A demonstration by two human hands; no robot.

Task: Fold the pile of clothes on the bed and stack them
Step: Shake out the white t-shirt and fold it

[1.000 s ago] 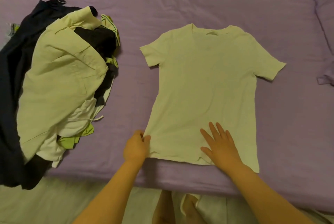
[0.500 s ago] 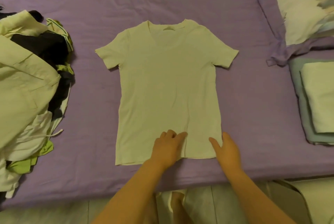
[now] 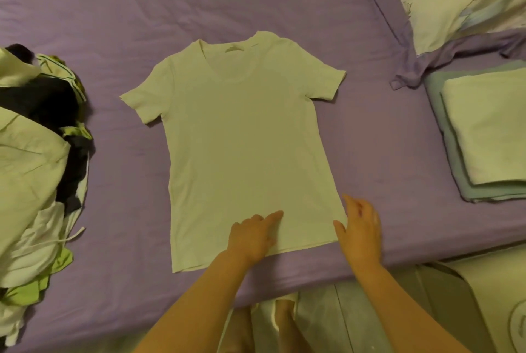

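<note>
**Hands flat at the T-shirt hem**

The left hand (image 3: pixel 252 234) rests on the white T-shirt (image 3: pixel 242 147) near its hem, fingers extended. The right hand (image 3: pixel 360 228), fingers relaxed, touches the shirt's right edge. The shirt lies spread near the bed's (image 3: pixel 142 5) front edge; no readable label shows. The clothes pile (image 3: pixel 34 170) sits at the bed's left edge, the folded stack (image 3: pixel 484 130) at its right.

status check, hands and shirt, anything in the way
Left hand flat on the t-shirt hem, right hand open at its right edge. Shirt spread flat, unfolded. Nothing on it; unfolded pile left, folded stack right.
</note>
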